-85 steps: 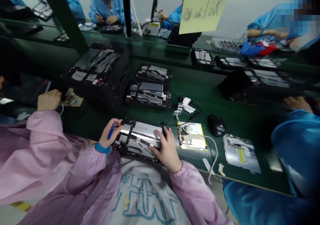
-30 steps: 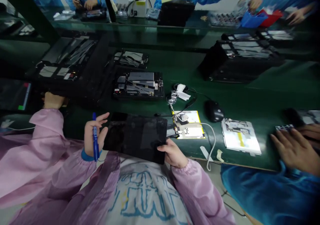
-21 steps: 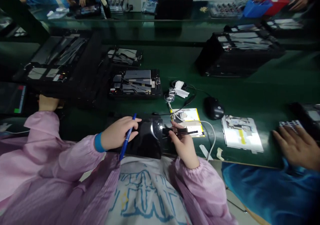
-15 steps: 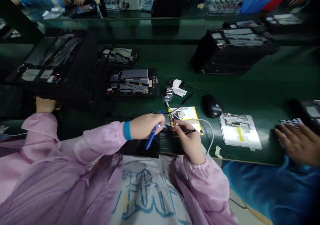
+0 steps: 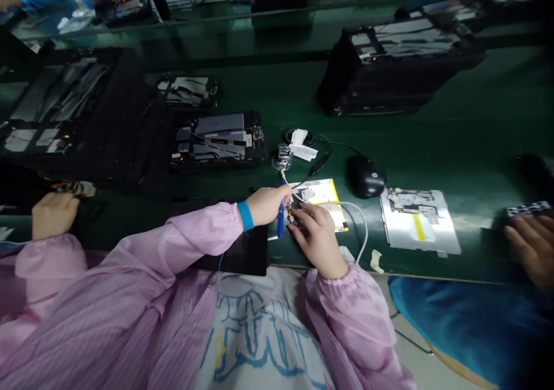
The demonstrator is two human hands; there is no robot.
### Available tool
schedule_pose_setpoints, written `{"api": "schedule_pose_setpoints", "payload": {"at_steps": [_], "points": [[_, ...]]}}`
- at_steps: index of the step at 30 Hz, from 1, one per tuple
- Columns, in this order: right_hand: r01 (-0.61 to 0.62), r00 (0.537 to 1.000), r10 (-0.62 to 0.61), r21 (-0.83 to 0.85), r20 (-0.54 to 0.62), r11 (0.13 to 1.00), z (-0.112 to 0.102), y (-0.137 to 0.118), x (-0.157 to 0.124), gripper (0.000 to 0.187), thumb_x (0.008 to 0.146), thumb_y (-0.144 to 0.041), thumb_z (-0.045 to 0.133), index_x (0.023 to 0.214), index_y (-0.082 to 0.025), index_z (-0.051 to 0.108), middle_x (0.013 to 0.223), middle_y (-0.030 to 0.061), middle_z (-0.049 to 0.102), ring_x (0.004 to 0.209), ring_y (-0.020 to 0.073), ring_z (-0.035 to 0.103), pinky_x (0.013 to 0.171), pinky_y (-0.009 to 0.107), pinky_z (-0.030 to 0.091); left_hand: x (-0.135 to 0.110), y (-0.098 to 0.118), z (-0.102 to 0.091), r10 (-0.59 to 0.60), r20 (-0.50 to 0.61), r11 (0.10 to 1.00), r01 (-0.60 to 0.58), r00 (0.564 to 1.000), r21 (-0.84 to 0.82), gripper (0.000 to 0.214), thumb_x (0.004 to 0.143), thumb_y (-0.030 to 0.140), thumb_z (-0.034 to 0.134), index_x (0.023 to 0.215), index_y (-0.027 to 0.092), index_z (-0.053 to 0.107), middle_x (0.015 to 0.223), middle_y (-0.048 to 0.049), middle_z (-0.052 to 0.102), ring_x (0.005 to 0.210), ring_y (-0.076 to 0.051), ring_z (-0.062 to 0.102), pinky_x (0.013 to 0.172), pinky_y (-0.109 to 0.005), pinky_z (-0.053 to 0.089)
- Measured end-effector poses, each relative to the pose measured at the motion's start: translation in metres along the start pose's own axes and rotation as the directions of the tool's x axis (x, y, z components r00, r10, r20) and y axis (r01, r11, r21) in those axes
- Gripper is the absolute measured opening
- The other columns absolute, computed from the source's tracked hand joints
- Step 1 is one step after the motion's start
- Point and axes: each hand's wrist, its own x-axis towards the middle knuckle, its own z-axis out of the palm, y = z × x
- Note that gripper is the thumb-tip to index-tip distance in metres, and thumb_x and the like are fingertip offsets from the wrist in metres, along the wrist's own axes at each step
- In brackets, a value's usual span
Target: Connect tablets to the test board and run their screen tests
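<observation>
My left hand (image 5: 267,203) is closed round a blue pen (image 5: 280,221), reaching across a dark tablet (image 5: 242,252) that lies screen-up at the bench's front edge under my forearm. My right hand (image 5: 317,234) rests with curled fingers on a small circuit board beside the yellow-edged part (image 5: 322,192); what its fingers pinch is hidden. Both hands meet at the connector end of a white cable (image 5: 361,234).
Open tablet chassis (image 5: 216,139) and black trays (image 5: 389,61) stand behind on the green bench (image 5: 454,147). A black mouse (image 5: 366,176) and a silver-backed unit (image 5: 418,220) lie to the right. A neighbour's hand (image 5: 54,214) is at left, another person's hand (image 5: 530,251) at right.
The tablet was turned screen-up and laid down. My left hand, with the pen, moved right across it to the small board, where my right hand has come to rest.
</observation>
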Motion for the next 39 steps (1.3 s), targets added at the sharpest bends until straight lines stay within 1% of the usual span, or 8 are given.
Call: {"api": "schedule_pose_setpoints", "payload": {"at_steps": [3,9,15,19,23,26,33,39], "points": [[0.012,1.0,-0.012,-0.019,0.026,1.0,0.0,0.0,-0.002,0.031,0.086,-0.03,0.056,0.116,-0.022,0.062,0.119,0.012,0.058,0.115,0.0292,0.049,0.096,0.049,0.043,0.005,-0.001,0.002,-0.002,0.056,0.997,-0.003,0.998,0.078,0.008,0.076,0.013,0.051,0.076,0.02,0.047,0.067,-0.0004,0.058,0.058,-0.015,0.053,0.057,-0.026,0.031],[0.028,0.999,-0.026,-0.032,0.048,0.999,-0.007,0.002,-0.003,0.03,0.085,-0.028,0.057,0.114,-0.022,0.062,0.115,0.0108,0.059,0.11,0.0283,0.051,0.094,0.048,0.043,0.009,0.004,-0.005,-0.003,0.166,0.986,-0.024,0.986,0.163,0.005,0.078,0.014,0.049,0.076,0.019,0.05,0.068,-0.0008,0.061,0.059,-0.015,0.055,0.056,-0.026,0.031],[0.059,0.998,-0.057,-0.053,0.036,0.997,-0.01,0.004,-0.004,0.029,0.084,-0.025,0.059,0.112,-0.021,0.061,0.115,0.0102,0.06,0.108,0.0279,0.051,0.091,0.047,0.044,0.011,0.012,-0.01,-0.039,0.27,0.972,-0.027,0.962,0.236,0.009,0.081,0.013,0.045,0.083,0.019,0.051,0.077,-0.0001,0.065,0.068,-0.015,0.059,0.064,-0.025,0.037],[0.065,0.997,-0.063,-0.065,0.033,0.996,-0.009,0.004,-0.004,0.028,0.084,-0.025,0.06,0.112,-0.021,0.06,0.114,0.0098,0.06,0.107,0.0277,0.051,0.09,0.046,0.044,0.011,0.013,-0.009,-0.048,0.275,0.966,-0.025,0.96,0.256,0.009,0.082,0.013,0.045,0.085,0.018,0.051,0.079,-0.0006,0.066,0.07,-0.015,0.06,0.067,-0.026,0.037],[0.07,0.997,-0.067,-0.073,0.036,0.995,-0.009,0.004,-0.004,0.029,0.083,-0.025,0.061,0.112,-0.02,0.06,0.114,0.0105,0.06,0.107,0.0276,0.051,0.09,0.046,0.044,0.012,0.012,-0.008,-0.038,0.25,0.968,-0.026,0.968,0.248,0.005,0.082,0.017,0.046,0.084,0.019,0.051,0.074,0.0006,0.064,0.067,-0.015,0.059,0.065,-0.026,0.036],[0.075,0.997,-0.072,-0.074,0.036,0.994,-0.009,0.004,-0.004,0.029,0.083,-0.025,0.061,0.111,-0.019,0.061,0.114,0.0107,0.06,0.107,0.0275,0.05,0.09,0.046,0.043,0.012,0.012,-0.008,-0.039,0.264,0.97,-0.027,0.964,0.243,0.003,0.081,0.018,0.049,0.084,0.019,0.05,0.072,0.001,0.062,0.066,-0.015,0.058,0.063,-0.026,0.034],[0.061,0.997,-0.058,-0.075,0.041,0.995,-0.009,0.003,-0.005,0.029,0.083,-0.024,0.059,0.111,-0.02,0.06,0.116,0.0105,0.059,0.108,0.0277,0.05,0.09,0.045,0.043,0.014,0.011,-0.006,-0.043,0.276,0.959,-0.038,0.96,0.282,0.006,0.082,0.015,0.045,0.084,0.019,0.05,0.075,-0.0003,0.065,0.069,-0.016,0.059,0.066,-0.027,0.035],[0.077,0.996,-0.071,-0.103,0.059,0.992,-0.01,0.002,-0.004,0.03,0.085,-0.025,0.057,0.114,-0.02,0.059,0.116,0.0107,0.058,0.108,0.0278,0.049,0.09,0.046,0.043,0.014,0.009,-0.004,-0.024,0.239,0.969,-0.036,0.971,0.243,0.005,0.079,0.017,0.049,0.083,0.019,0.05,0.071,0.0008,0.062,0.067,-0.016,0.059,0.065,-0.026,0.035]]}}
